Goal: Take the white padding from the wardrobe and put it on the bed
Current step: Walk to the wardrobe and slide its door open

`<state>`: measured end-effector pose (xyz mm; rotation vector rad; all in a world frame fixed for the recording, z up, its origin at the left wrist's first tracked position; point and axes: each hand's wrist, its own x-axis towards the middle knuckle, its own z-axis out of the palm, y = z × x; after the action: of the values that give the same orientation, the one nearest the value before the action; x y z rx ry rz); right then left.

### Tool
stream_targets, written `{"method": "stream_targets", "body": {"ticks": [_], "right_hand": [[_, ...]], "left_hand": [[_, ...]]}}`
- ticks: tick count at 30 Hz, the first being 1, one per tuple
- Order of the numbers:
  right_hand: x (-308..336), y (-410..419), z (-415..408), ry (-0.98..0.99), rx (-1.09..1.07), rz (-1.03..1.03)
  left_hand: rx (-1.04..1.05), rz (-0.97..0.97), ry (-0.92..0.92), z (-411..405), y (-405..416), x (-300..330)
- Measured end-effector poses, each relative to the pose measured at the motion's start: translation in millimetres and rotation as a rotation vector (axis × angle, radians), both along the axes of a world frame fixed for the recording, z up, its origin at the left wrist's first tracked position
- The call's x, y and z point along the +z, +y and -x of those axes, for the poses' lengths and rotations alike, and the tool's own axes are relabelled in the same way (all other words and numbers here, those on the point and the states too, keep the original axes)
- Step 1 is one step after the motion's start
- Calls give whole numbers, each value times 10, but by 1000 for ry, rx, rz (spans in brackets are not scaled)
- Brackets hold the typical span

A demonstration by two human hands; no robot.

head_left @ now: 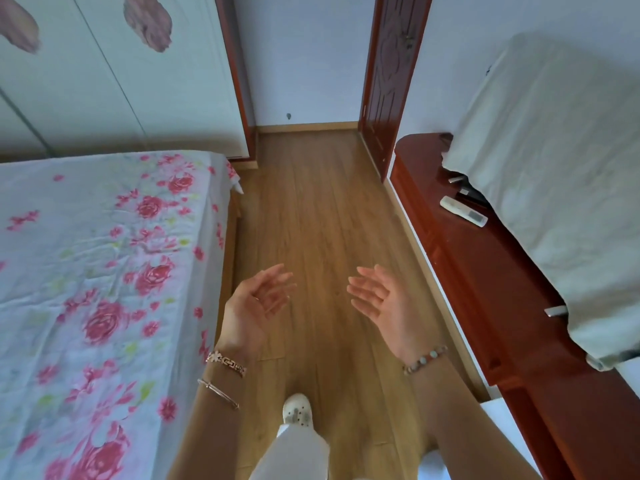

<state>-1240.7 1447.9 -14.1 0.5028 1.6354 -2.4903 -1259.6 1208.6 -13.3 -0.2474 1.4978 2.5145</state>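
White padding is nowhere in sight yet, so we judge it is shut away inside the wardrobe [114, 74], whose pale sliding doors with large faded flower prints stand closed beyond the far end of the bed [86, 271]. Our left hand [258, 299] and right hand [377, 299] hover palms up over the wooden floor [311, 209], fingers spread and loose, gripping nothing, with bracelets on both wrists. We read the step in hand as the walk to the wardrobe along the aisle between the bed on our left and the red-brown cabinet [485, 271] on our right. To do it well, we should go to the bed's far corner, turn left, and slide a door fully aside before reaching in, so the padding comes out without snagging. Being soft and bulky, as we suppose, it wants both arms under it rather than a pinch at one edge. The bed, covered by a white sheet with pink roses, looks free to receive it. On the cabinet a white remote control [464, 211] lies just beside a tall shape draped in pale cloth [554, 168]; we should keep the load from brushing either on the way back. No brand, label or writing can be read anywhere; any marks on the remote are too small to tell.
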Motion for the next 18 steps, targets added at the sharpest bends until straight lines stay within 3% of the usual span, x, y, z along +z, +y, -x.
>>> {"method": "stream_targets", "body": {"ticks": [18], "right_hand": [[193, -451, 2831, 48, 35, -63]], "left_hand": [[19, 40, -1, 2775, -413, 130]]}}
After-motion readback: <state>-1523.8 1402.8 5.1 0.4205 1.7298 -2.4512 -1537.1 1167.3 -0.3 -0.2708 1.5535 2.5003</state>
